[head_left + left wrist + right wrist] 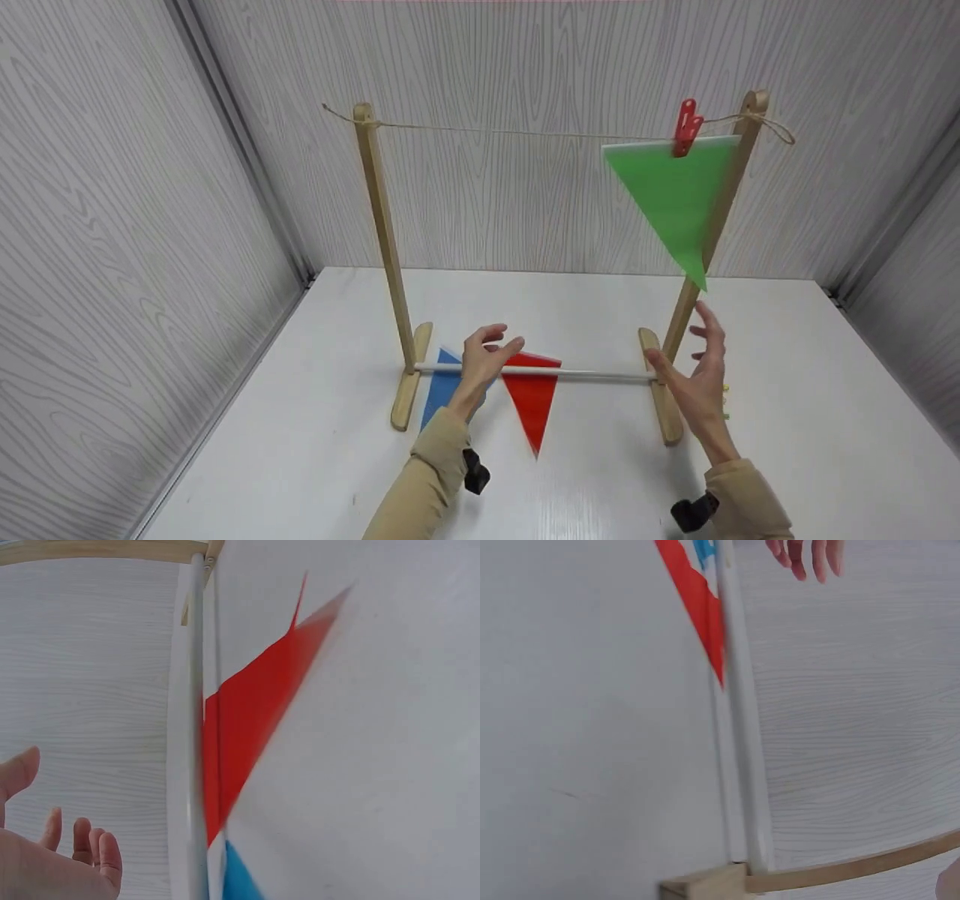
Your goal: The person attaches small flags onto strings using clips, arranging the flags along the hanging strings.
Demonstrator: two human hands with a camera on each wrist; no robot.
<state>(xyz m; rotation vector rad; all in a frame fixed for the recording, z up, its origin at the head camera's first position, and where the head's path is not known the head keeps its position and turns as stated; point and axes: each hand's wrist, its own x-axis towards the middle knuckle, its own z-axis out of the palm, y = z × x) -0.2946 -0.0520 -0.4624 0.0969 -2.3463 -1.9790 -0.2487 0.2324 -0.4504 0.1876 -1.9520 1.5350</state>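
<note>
A green triangular pennant (670,196) hangs from a string (525,133), held by a red clothespin (685,129) near the right post (724,202). My right hand (697,382) is raised below the pennant's tip, thumb and fingers spread apart with nothing between them. My left hand (484,364) hovers around the white crossbar (592,374), its fingers loosely bent and holding nothing. A red pennant (532,401) and a partly hidden blue pennant (442,386) lie at the crossbar. In the left wrist view, the left hand (64,862) is apart from the red pennant (251,701).
The wooden stand has a left post (384,232) and two feet, the left foot (405,397) and right foot (667,412). Small yellow and green items (726,403) show beside my right hand. Wood-grain panels (525,202) enclose the white table (300,420).
</note>
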